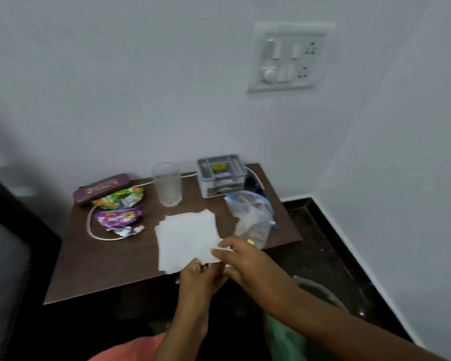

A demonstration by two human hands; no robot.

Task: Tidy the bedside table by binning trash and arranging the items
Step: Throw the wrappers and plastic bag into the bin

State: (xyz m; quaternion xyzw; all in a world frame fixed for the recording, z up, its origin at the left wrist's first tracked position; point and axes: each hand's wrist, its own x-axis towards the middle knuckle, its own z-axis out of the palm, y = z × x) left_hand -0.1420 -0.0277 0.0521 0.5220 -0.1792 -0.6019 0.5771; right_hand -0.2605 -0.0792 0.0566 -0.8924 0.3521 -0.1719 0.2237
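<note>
- white paper (186,237) lies flat near the table (110,267) front edge, right of centre
- left hand (202,278): fingers curled, pinching the paper's front edge
- right hand (242,259): gripping the paper's front-right corner
- green wrapper (119,199) and purple wrapper (119,217) by the left edge, maroon case (102,187) behind them
- glass (167,184) back centre, grey organiser (220,174) back-right corner
- plastic bag (251,216) at the right edge
- green bin (320,293) on the floor, off the front-right corner

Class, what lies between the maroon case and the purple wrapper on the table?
Head view: the green wrapper lies between the maroon case and the purple wrapper.
</note>
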